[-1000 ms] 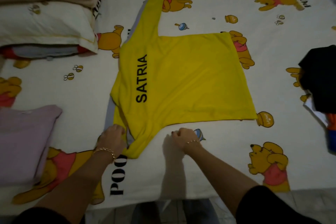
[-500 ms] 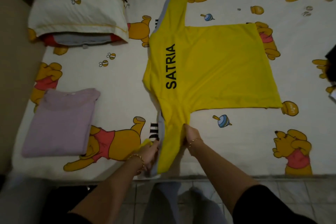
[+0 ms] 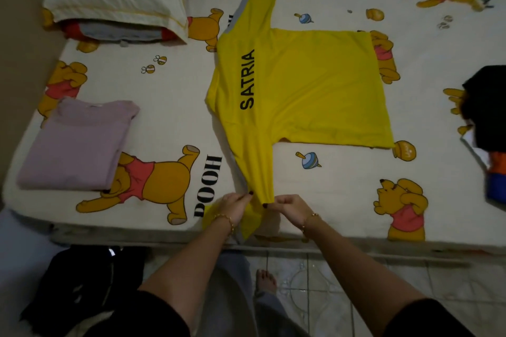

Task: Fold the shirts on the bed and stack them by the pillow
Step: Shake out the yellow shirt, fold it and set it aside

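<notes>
Since half a second ago both hands have slid further down the near sleeve of the yellow shirt (image 3: 301, 85), away from the armpit, and the sleeve now lies pulled out straight toward the bed's near edge. From my seat I see the left hand (image 3: 232, 206) with its fingers (image 3: 247, 195) clamped on the sleeve's left edge, and the right hand (image 3: 290, 206) pinching the right edge. The cuff spills over the mattress edge and is partly hidden behind the left wrist, so I cannot make out where it ends. The shirt's body lies flat in the middle of the bed (image 3: 342, 200), lettered back up, with its far sleeve running toward the top of the frame. A folded lilac shirt (image 3: 74, 145) sits on the left, nearer me than the pillow (image 3: 115, 0) and apart from it. Something red and grey shows under the pillow, and I cannot tell what. A dark heap of clothes (image 3: 487, 112) is cut off by the right border.
</notes>
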Tool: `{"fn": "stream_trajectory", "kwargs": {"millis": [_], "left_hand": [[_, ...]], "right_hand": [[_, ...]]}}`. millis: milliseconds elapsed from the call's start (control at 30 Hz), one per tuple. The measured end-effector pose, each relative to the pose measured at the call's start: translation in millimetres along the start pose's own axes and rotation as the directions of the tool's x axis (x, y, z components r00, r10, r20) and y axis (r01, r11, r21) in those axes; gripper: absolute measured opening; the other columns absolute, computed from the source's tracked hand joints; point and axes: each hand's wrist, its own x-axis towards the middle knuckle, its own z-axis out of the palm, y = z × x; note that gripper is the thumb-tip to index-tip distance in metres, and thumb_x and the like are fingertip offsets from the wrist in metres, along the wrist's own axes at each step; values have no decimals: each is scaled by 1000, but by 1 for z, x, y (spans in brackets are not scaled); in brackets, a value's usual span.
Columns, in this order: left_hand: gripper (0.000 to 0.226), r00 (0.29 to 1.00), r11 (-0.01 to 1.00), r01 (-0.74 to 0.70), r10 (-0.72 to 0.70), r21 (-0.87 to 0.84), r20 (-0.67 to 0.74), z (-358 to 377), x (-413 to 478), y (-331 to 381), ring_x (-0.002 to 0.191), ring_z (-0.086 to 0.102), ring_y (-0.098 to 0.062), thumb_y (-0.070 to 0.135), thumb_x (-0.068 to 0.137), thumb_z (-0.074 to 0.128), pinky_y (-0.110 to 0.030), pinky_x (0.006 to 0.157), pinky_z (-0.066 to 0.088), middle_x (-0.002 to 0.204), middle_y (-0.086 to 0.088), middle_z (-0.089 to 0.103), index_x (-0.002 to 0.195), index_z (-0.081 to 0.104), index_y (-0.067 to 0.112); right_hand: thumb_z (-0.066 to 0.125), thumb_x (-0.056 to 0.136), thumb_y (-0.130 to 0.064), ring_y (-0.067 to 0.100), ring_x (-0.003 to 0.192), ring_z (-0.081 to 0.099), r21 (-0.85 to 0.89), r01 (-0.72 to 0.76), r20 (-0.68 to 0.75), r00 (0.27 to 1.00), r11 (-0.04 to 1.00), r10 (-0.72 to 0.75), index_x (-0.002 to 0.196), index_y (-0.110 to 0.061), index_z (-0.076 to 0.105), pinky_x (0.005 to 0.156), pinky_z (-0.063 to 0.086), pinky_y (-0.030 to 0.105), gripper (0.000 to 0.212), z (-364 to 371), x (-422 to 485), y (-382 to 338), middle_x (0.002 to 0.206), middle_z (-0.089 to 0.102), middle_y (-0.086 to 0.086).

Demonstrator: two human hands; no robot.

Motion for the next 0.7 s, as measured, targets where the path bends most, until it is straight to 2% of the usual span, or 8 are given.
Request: {"fn": "stream_trajectory", "kwargs": {"millis": [100, 233, 300, 400, 467, 500, 600, 700], "left_hand": [[18, 1000, 988, 9, -12, -152, -21, 9, -6, 15, 95, 52, -22, 20, 93, 54, -28, 81, 40, 100, -9, 58, 104, 59, 8], [10, 996, 929, 14, -46, -371, -77, 10, -8, 19, 94, 56, -28, 16, 94, 51, -41, 87, 48, 101, -16, 58, 100, 50, 8], [11, 995, 903, 2, -45, -429, -91, 14, -10, 20, 85, 56, -27, 16, 94, 52, -41, 78, 50, 95, -15, 59, 101, 53, 8], [15, 998, 827, 42, -58, -560, -10, 20, -29, 30, 84, 61, -28, 14, 93, 56, -47, 83, 52, 97, -14, 63, 106, 56, 8], [16, 988, 850, 149, -105, -505, 114, 25, -42, 27, 78, 61, -26, 16, 92, 58, -46, 83, 51, 94, -12, 63, 106, 54, 9], [19, 974, 870, 211, -151, -446, 167, 25, -48, 24, 78, 61, -27, 17, 92, 59, -46, 85, 50, 93, -13, 63, 108, 52, 9], [27, 950, 929, 276, -225, -247, 214, 29, -61, 7, 83, 60, -26, 20, 92, 59, -43, 82, 52, 99, -14, 61, 115, 52, 6], [37, 956, 953, 252, -219, -167, 193, 36, -68, -8, 84, 62, -22, 23, 93, 58, -37, 76, 56, 115, -12, 59, 124, 50, 4]], "right_hand": [[73, 80, -15, 8, 60, 45, 36, 138, -84, 987, 990, -135, 53, -5, 56, 66, 38, 26, 34, -8, -8, 4, 53, 50, -4], [69, 83, -10, 15, 58, 34, 208, 228, -174, 966, 951, -194, 54, -17, 42, 60, 30, 29, 41, -15, -15, 1, 52, 35, -1], [67, 86, -13, 15, 56, 33, 265, 173, -161, 978, 949, -134, 57, -16, 42, 54, 28, 25, 38, -18, -23, -1, 54, 34, 0], [65, 88, -23, 19, 68, 49, 169, 4, -51, 999, 986, 5, 69, -13, 55, 59, 39, 27, 23, -24, -35, 4, 68, 51, 6], [64, 88, -29, 25, 83, 57, 91, -109, 43, 994, 990, 105, 89, -10, 63, 70, 49, 33, 19, -30, -46, 14, 88, 61, 9], [63, 90, -29, 26, 84, 58, 73, -150, 73, 987, 986, 145, 94, -9, 61, 67, 52, 31, 21, -33, -50, 20, 92, 61, 10], [53, 96, -25, 21, 73, 54, 86, -187, 75, 981, 979, 181, 84, -8, 52, 43, 47, 21, 21, -36, -61, 38, 85, 54, 9], [47, 99, -26, 20, 62, 47, 36, -153, -15, 988, 988, 153, 74, -14, 43, 47, 45, 25, 29, -36, -64, 51, 74, 46, 8]]}}
